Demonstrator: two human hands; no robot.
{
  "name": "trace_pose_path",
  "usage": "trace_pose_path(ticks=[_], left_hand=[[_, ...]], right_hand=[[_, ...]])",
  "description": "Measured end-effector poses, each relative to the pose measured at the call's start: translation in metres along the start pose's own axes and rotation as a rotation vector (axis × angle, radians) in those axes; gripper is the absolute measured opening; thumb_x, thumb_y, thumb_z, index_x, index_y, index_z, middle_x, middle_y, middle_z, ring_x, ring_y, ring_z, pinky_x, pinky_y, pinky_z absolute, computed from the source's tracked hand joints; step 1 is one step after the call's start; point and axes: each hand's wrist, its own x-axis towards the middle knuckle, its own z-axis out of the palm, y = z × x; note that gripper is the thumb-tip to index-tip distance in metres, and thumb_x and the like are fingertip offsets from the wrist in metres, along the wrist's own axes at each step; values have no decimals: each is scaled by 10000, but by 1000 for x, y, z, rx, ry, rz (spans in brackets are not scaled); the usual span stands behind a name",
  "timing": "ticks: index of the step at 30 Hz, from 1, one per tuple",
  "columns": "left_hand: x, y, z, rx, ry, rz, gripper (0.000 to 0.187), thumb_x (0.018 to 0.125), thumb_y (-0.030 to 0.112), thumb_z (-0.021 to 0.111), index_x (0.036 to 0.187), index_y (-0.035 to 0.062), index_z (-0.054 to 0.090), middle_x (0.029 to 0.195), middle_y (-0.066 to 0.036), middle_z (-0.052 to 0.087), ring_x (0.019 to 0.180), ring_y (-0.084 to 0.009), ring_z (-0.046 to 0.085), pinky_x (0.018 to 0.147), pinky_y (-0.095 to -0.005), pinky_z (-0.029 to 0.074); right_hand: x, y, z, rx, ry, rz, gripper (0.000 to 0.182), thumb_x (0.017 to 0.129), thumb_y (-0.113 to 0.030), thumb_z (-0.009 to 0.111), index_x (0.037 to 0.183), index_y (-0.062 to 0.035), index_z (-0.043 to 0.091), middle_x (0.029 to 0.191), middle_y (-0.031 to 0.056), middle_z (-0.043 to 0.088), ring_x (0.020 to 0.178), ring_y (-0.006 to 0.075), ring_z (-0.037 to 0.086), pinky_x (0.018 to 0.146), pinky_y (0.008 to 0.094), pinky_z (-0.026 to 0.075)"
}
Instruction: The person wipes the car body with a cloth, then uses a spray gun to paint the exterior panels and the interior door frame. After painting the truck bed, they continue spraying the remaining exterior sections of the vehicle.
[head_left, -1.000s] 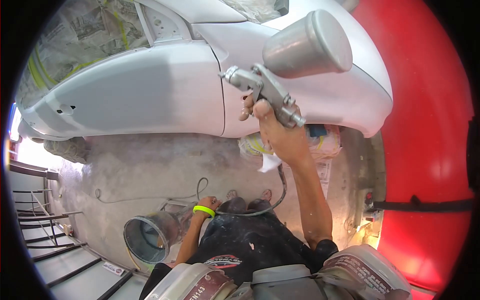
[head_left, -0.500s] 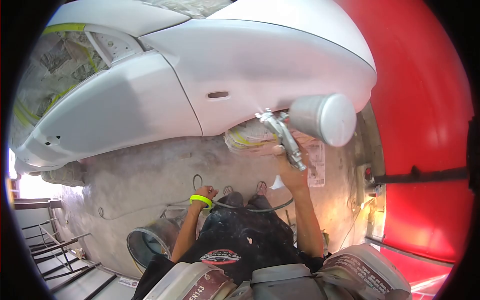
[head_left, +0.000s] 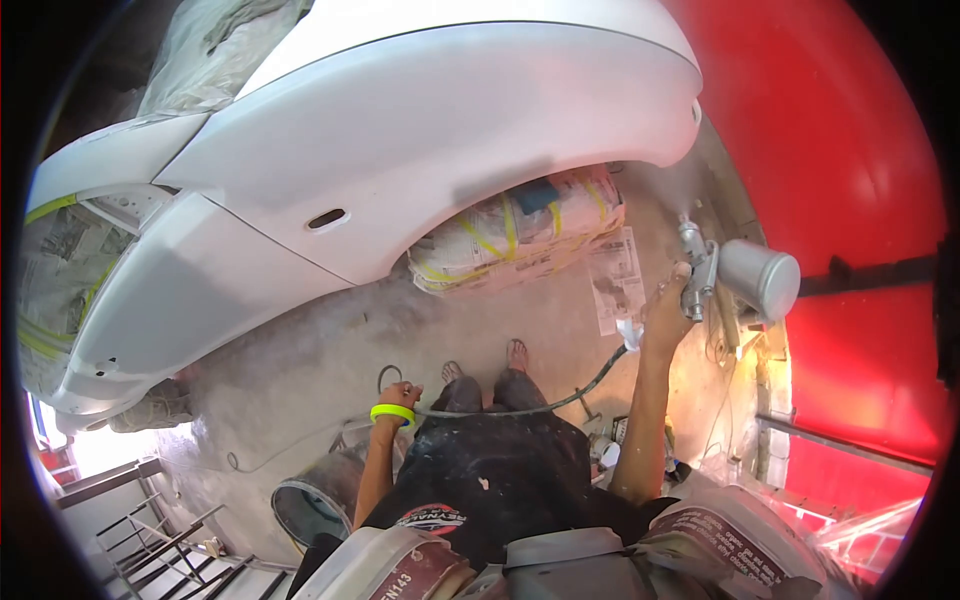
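My right hand is wrapped round a metal spray gun with a large silver cup on its side. A pale mist hangs at the nozzle, just off the rear end of the white car body. The air hose runs from near the right wrist across my front to my left hand, whose fingers are closed round it below a yellow-green wristband. A wheel covered in newspaper and yellow tape sits under the car's arch.
Red sheeting hangs on the right. A bucket stands at the lower left beside a metal rack. Newspaper lies on the concrete floor. Respirator filters show at the bottom edge.
My right hand and the spray gun have moved right, past the car's rear end. The view has shifted, so more of the covered wheel shows. My left hand still holds the hose.
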Motion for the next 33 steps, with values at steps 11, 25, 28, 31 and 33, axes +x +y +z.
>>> trace_pose_path(ticks=[11,25,28,31,33], left_hand=[[-1,37,19,22,-34,-72,459,925,479,635,828,46,751,818,-187,737,813,-381,712,766,-464,532],[-6,49,35,6,-15,-76,469,932,480,621,841,38,746,810,-186,735,810,-378,714,756,-473,529],[-6,54,34,41,-26,-99,464,933,478,617,846,42,749,817,-186,735,823,-386,713,765,-474,531],[-10,68,26,45,-17,-119,459,930,479,619,858,45,752,820,-196,731,833,-405,706,772,-482,529],[-7,53,22,32,20,-75,461,932,483,619,864,47,755,822,-204,727,840,-414,702,777,-486,528]], right_hand=[[-69,42,32,-86,-628,-125,210,873,-139,792,1058,-62,730,902,38,726,841,180,699,752,346,551],[-30,62,27,-96,-688,-119,230,880,-73,771,1093,-39,692,934,35,712,849,156,684,744,309,539],[-2,66,-1,-231,-518,-134,238,884,-82,769,1106,-44,693,920,23,684,799,135,640,715,310,518],[14,67,-14,-300,-295,-498,225,895,-94,761,1092,-24,676,820,11,622,737,105,572,655,276,467],[9,62,-13,62,-259,-173,190,968,-188,712,1032,-17,659,722,-2,573,647,92,531,579,269,416]])
